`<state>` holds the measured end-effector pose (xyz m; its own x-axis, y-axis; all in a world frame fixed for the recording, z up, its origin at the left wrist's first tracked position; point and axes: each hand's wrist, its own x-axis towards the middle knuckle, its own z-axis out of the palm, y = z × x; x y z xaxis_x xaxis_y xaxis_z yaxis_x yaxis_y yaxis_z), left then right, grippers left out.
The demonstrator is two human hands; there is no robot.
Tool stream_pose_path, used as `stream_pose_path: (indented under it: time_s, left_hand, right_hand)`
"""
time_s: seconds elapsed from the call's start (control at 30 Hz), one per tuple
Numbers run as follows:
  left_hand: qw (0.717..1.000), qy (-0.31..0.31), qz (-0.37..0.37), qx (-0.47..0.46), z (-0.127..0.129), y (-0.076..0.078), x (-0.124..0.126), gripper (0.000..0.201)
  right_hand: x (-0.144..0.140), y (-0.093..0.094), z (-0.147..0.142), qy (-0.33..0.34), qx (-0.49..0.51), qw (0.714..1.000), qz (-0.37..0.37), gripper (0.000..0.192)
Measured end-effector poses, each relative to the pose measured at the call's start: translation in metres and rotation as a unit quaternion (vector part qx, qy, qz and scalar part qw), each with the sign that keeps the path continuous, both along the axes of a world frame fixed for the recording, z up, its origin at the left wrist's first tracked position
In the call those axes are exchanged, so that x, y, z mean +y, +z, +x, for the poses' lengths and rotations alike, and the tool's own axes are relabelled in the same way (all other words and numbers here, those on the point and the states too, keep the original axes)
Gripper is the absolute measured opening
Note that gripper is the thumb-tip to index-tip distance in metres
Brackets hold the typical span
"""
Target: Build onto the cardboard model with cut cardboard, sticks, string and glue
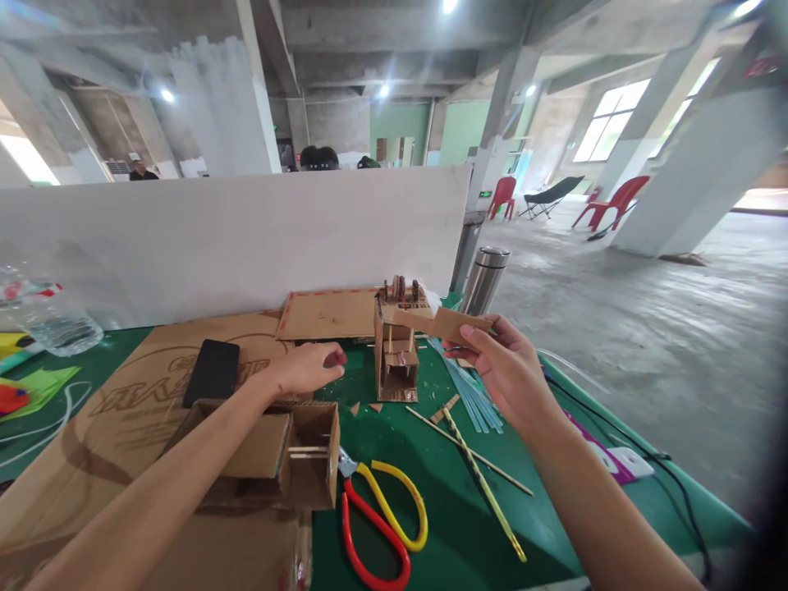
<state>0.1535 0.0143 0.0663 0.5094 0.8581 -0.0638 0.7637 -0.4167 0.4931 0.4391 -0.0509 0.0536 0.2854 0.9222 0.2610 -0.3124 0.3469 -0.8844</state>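
Note:
My right hand (501, 361) pinches a small cut piece of cardboard (455, 325) between thumb and fingers, and its narrow end reaches left across the upper part of a small cardboard structure (397, 382). That structure stands upright, with wooden sticks inside and several small dark discs on top. To its left, my left hand (315, 367) hovers empty above the table, fingers loosely bent and thumb apart. Below my left forearm lies an open cardboard box (308, 492) with compartments and thin sticks across one of them. Scissors (385, 517) with red and yellow handles rest beside the box.
A black phone (213, 373) lies on a large cardboard sheet (135, 410). Glue sticks (471, 394), a thin wooden stick (492, 460) and a yellowish patterned stick (486, 488) are on the green table. A steel flask (486, 279) stands behind; a plastic bottle (55, 316) is left. A white partition (246, 238) borders the back.

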Motion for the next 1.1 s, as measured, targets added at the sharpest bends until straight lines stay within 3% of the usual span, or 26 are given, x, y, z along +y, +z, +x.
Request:
stream_pose_path:
  time_s: [0.2,0.3,0.4,0.53,0.6,0.73,0.8,1.1]
  left_hand:
    - [0.985,-0.010,0.054,-0.166,0.022,0.022,0.018,0.063]
    - [0.974,-0.022,0.078,-0.211,0.044,0.034,0.034,0.073]
    - [0.969,-0.040,0.085,-0.229,0.070,0.043,0.047,0.069]
    - [0.965,-0.055,0.075,-0.244,0.092,0.048,0.058,0.043]
    - [0.963,-0.057,0.065,-0.253,0.095,0.048,0.064,0.037]
    - [0.959,-0.076,0.030,-0.270,0.089,0.050,0.076,0.036]
    - [0.957,-0.098,0.005,-0.274,0.086,0.051,0.079,0.034]
    - [0.947,-0.190,-0.035,-0.255,0.092,0.057,0.084,0.029]
  right_hand:
    - [0.013,0.004,0.006,-0.029,0.025,0.999,0.026,0.033]
    - [0.021,0.010,0.009,-0.057,0.032,0.997,0.037,0.032]
    - [0.035,0.024,0.013,-0.101,0.009,0.993,0.066,0.029]
    - [0.060,0.046,0.022,-0.166,-0.078,0.977,0.105,0.021]
    - [0.071,0.056,0.029,-0.133,-0.084,0.981,0.110,0.019]
    - [0.084,0.067,0.038,0.032,-0.053,0.994,0.091,0.020]
    - [0.085,0.070,0.037,0.079,-0.047,0.991,0.094,0.025]
    - [0.088,0.078,-0.005,0.122,-0.067,0.977,0.160,0.043]
